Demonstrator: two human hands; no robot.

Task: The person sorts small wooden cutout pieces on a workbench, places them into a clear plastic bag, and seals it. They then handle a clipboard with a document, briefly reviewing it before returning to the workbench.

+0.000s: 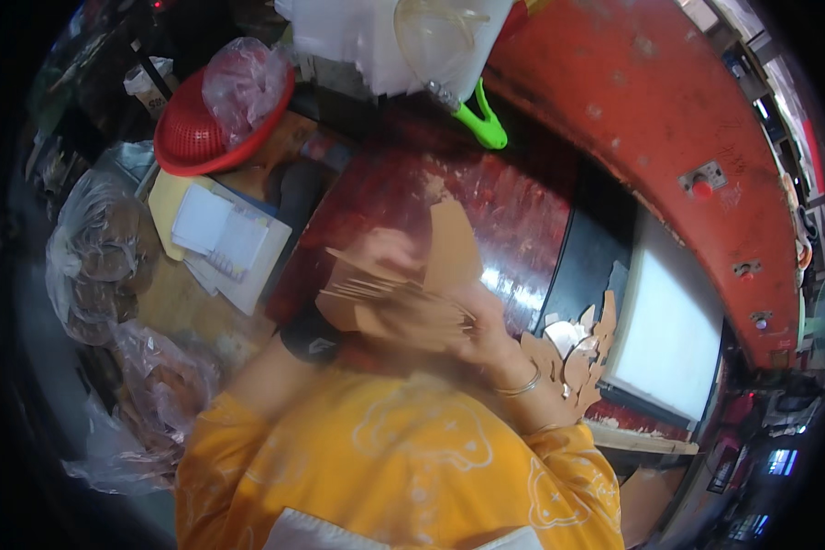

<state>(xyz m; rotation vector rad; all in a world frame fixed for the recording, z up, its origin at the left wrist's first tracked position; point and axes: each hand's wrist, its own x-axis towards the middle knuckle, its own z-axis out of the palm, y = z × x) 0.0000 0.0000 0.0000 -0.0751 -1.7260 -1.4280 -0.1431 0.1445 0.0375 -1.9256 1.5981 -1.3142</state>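
A loose stack of thin, flat tan pieces (399,316) is between my two hands above the dark red worktop. Its edges fan out and are smeared by motion; whether it is card or leather I cannot tell. My right hand (486,323) grips the stack's right end, fingers closed around it. My left hand (385,249) is curled at the far side of the stack, blurred and partly hidden by the pieces. Just beyond the stack, a larger tan piece (453,240) stands up, close to my right hand.
Tan and silvery scraps (573,353) are heaped at right, beside a white slab (671,316). A red machine beam (646,101) spans the far right. A green-handled tool (484,124) lies at the back. At left are a red basket (188,128), papers (229,234) and plastic bags (96,247).
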